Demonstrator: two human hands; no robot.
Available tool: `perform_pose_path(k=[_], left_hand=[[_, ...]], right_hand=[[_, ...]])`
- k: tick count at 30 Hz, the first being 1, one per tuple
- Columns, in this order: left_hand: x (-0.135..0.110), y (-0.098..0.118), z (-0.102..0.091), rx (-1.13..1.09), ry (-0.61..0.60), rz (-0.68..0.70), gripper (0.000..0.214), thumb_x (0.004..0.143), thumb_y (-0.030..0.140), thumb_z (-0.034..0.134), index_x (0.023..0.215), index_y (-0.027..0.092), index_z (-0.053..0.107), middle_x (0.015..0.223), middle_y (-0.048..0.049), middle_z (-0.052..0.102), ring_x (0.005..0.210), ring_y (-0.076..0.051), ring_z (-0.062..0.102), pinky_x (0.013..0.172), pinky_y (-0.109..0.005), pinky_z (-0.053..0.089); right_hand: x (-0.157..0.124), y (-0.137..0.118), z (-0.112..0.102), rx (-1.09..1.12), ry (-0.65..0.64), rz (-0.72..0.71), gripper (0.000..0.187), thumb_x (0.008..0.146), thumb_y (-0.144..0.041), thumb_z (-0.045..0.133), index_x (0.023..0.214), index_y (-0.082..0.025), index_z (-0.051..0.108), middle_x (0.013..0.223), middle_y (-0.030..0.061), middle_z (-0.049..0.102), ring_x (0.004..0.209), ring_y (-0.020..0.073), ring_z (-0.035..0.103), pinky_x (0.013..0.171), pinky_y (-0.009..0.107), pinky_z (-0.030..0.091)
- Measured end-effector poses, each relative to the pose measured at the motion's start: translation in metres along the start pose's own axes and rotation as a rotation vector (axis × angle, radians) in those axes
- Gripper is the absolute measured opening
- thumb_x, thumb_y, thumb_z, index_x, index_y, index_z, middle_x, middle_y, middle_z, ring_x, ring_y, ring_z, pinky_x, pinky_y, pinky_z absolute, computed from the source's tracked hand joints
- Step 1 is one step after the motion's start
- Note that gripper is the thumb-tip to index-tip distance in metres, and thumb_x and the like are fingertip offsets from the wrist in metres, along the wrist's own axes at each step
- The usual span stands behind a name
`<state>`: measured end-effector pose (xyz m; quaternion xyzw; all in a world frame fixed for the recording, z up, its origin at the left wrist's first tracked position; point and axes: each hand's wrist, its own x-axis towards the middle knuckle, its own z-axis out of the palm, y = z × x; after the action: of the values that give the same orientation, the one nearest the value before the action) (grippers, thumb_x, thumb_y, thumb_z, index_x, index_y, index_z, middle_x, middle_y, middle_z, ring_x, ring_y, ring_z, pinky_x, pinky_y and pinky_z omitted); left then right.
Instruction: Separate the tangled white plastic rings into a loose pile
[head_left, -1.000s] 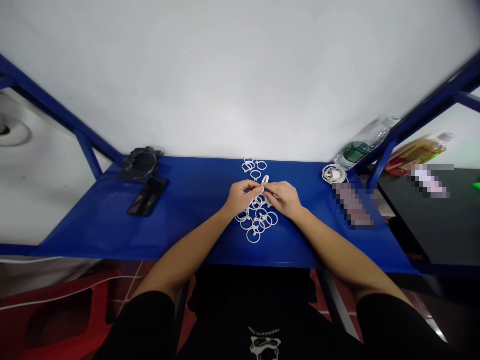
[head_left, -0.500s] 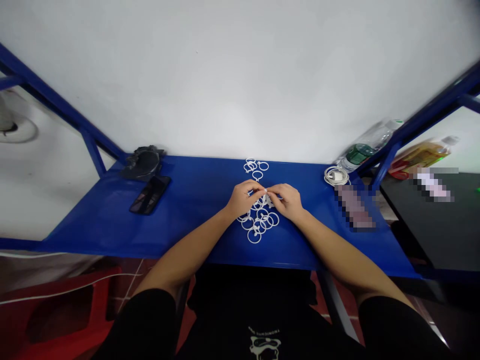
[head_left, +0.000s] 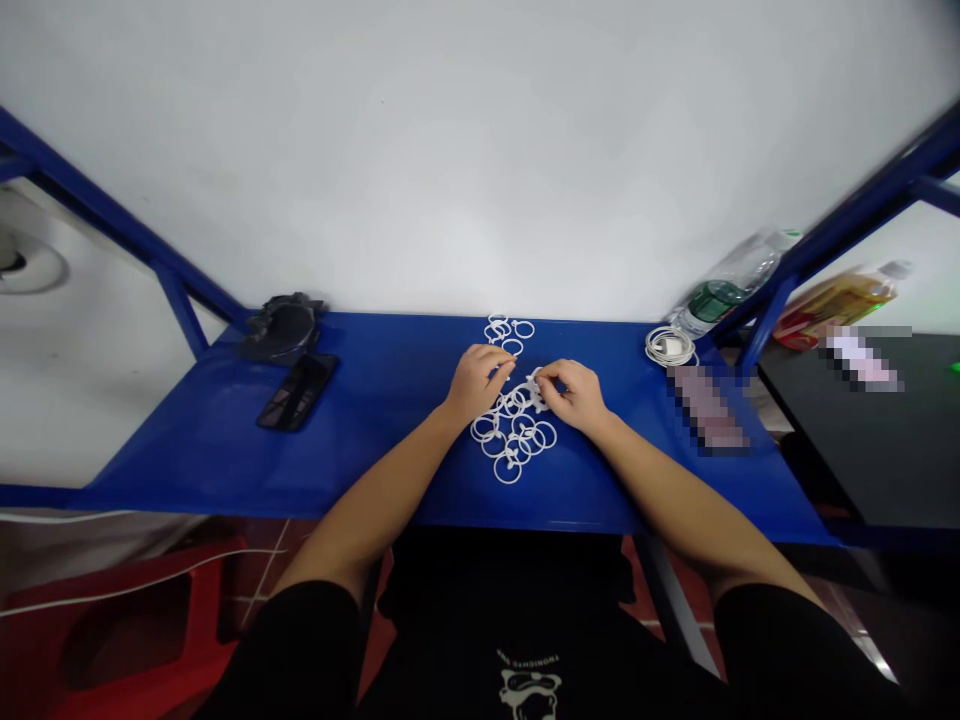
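Many thin white plastic rings with small tabs, like curtain rings, lie in a loose pile (head_left: 523,430) on the blue tabletop (head_left: 390,420). A smaller group of the same rings (head_left: 498,328) lies farther back, by the wall. My left hand (head_left: 476,383) is over the upper left of the pile, just in front of the smaller group. Its thumb and forefinger are apart, with nothing plainly held between them. At the pile's upper right, my right hand (head_left: 574,392) has its fingertips pinched on a white curtain ring (head_left: 535,376), partly hidden by the fingers.
On the left are a black phone (head_left: 298,392) and a dark crumpled bag-like item (head_left: 283,328). A coiled white cable with charger (head_left: 670,346), a blurred-out flat item (head_left: 706,410) and a clear bottle (head_left: 724,295) sit right. Blue frame bars (head_left: 180,305) rise at both sides.
My hands were together, fingertips meeting on a small white piece. Now they are apart: my left hand has moved slightly back and left, its fingers parted, while my right hand stays near the pile.
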<state>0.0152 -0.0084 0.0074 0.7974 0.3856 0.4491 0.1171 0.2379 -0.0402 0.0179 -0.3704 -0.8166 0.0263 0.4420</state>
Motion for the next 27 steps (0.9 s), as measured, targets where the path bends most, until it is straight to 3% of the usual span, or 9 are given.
perform_pose_path(k=[5, 9, 14, 17, 20, 22, 24, 27], left_hand=[[0.001, -0.029, -0.001, 0.217, -0.18, -0.158, 0.02, 0.096, 0.03, 0.069, 0.112, 0.026, 0.079, 0.127, -0.008, 0.072, 0.124, -0.03, 0.059, 0.108, -0.052, 0.04], [-0.004, -0.033, 0.0, 0.222, -0.294, -0.159, 0.021, 0.091, 0.039, 0.075, 0.109, 0.03, 0.081, 0.128, -0.0067, 0.071, 0.127, -0.032, 0.056, 0.113, -0.056, 0.033], [-0.005, -0.029, 0.001, 0.205, -0.275, -0.188, 0.008, 0.089, 0.026, 0.073, 0.09, 0.028, 0.081, 0.119, -0.0048, 0.075, 0.12, -0.03, 0.061, 0.112, -0.055, 0.032], [-0.004, -0.027, 0.001, 0.161, -0.259, -0.176, 0.01, 0.09, 0.026, 0.07, 0.086, 0.026, 0.079, 0.114, -0.0038, 0.077, 0.113, -0.026, 0.065, 0.112, -0.052, 0.033], [-0.004, -0.024, 0.002, 0.128, -0.256, -0.143, 0.011, 0.092, 0.028, 0.068, 0.09, 0.026, 0.079, 0.114, -0.0034, 0.077, 0.11, -0.024, 0.067, 0.11, -0.049, 0.037], [-0.004, -0.022, 0.003, 0.099, -0.287, -0.097, 0.012, 0.093, 0.03, 0.068, 0.095, 0.025, 0.079, 0.116, -0.0039, 0.077, 0.109, -0.024, 0.067, 0.106, -0.045, 0.041], [-0.005, -0.02, 0.003, 0.056, -0.336, -0.047, 0.013, 0.093, 0.031, 0.068, 0.097, 0.025, 0.079, 0.114, -0.004, 0.077, 0.107, -0.023, 0.068, 0.101, -0.042, 0.044], [-0.005, -0.017, 0.003, 0.005, -0.384, -0.006, 0.014, 0.094, 0.031, 0.067, 0.094, 0.025, 0.079, 0.1, -0.0036, 0.079, 0.095, -0.021, 0.069, 0.094, -0.039, 0.047]], right_hand=[[-0.002, 0.005, 0.0, -0.036, -0.059, 0.067, 0.017, 0.1, -0.03, 0.057, 0.093, -0.024, 0.071, 0.081, 0.0029, 0.075, 0.069, 0.0181, 0.067, 0.071, 0.034, 0.051], [-0.005, 0.009, 0.003, -0.038, -0.11, 0.067, 0.018, 0.099, -0.031, 0.057, 0.095, -0.024, 0.073, 0.083, 0.003, 0.077, 0.071, 0.0187, 0.068, 0.072, 0.035, 0.052], [-0.004, 0.013, 0.003, -0.025, -0.112, 0.083, 0.019, 0.101, -0.032, 0.056, 0.097, -0.024, 0.074, 0.086, 0.004, 0.077, 0.076, 0.0197, 0.07, 0.075, 0.036, 0.053], [0.0, 0.016, 0.002, 0.004, -0.124, 0.07, 0.023, 0.103, -0.037, 0.056, 0.108, -0.023, 0.073, 0.102, 0.0071, 0.078, 0.095, 0.0234, 0.072, 0.088, 0.041, 0.055], [0.001, 0.02, 0.003, -0.021, -0.237, 0.071, 0.036, 0.104, -0.046, 0.056, 0.129, -0.024, 0.068, 0.133, 0.0103, 0.072, 0.127, 0.031, 0.063, 0.108, 0.054, 0.047], [-0.001, 0.021, 0.006, -0.051, -0.346, 0.083, 0.041, 0.104, -0.052, 0.054, 0.134, -0.026, 0.066, 0.141, 0.0102, 0.068, 0.137, 0.0348, 0.056, 0.114, 0.063, 0.039], [-0.003, 0.022, 0.008, -0.042, -0.438, 0.078, 0.042, 0.105, -0.055, 0.051, 0.132, -0.029, 0.068, 0.137, 0.0087, 0.07, 0.134, 0.0345, 0.058, 0.114, 0.065, 0.036], [-0.003, 0.02, 0.008, 0.027, -0.493, 0.038, 0.042, 0.106, -0.056, 0.048, 0.127, -0.027, 0.07, 0.12, 0.0073, 0.076, 0.118, 0.0281, 0.067, 0.111, 0.056, 0.042]])
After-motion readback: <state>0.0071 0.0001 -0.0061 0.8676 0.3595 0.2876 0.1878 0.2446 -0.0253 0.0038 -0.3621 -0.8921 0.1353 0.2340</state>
